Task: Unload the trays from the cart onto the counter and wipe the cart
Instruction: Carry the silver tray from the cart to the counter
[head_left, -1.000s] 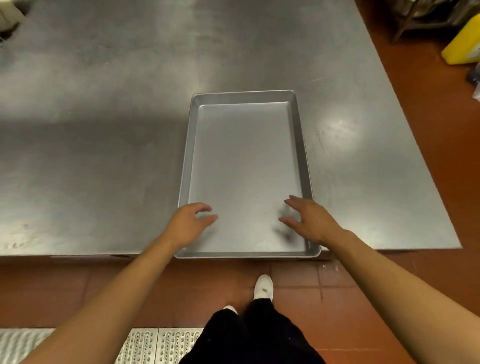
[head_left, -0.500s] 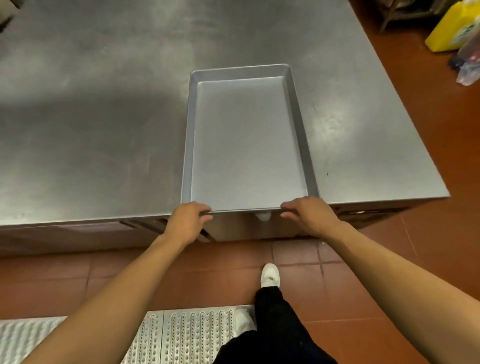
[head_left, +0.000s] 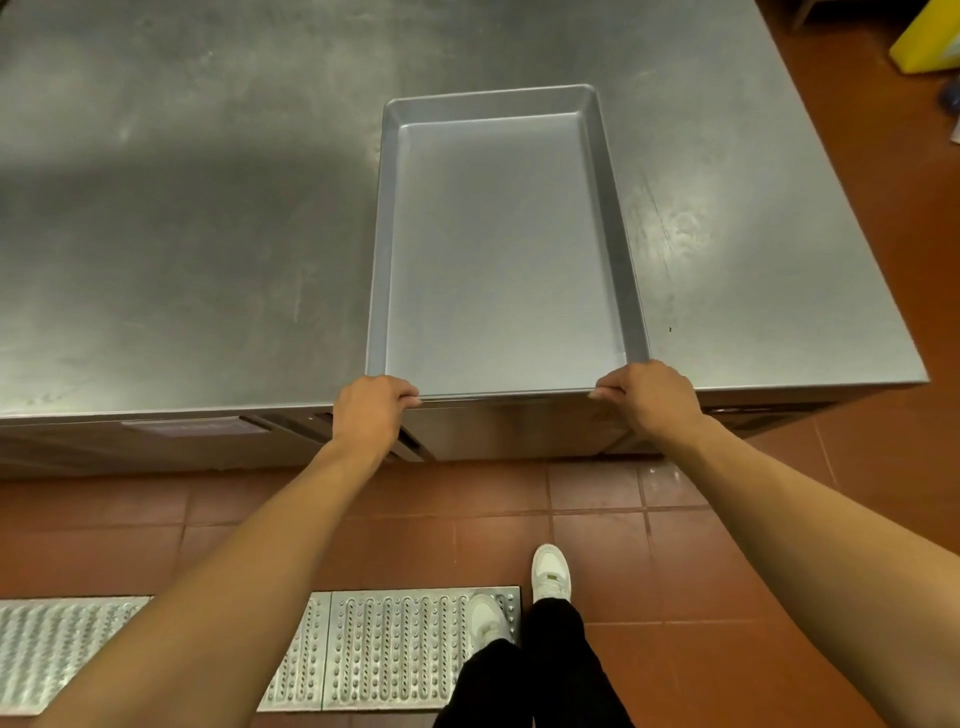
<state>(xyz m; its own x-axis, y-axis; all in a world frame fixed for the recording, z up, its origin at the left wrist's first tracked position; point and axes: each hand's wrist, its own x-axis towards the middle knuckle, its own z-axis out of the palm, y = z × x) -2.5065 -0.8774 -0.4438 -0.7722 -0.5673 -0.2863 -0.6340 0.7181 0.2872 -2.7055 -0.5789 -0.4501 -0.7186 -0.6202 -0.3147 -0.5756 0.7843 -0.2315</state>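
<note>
No readable writing is seen. A metal sheet tray (head_left: 506, 249) is held over the steel counter (head_left: 208, 208), its near edge at the counter's front edge. The left hand (head_left: 371, 410) and right hand (head_left: 649, 397) are clamped on the tray's near corners, fingers curled over the rim.

I'm looking at a commercial kitchen: a broad stainless steel counter (head_left: 208, 208), red quarry-tile floor (head_left: 779, 597), a metal drain grate (head_left: 405, 644), and a bare sheet tray (head_left: 498, 249).
</note>
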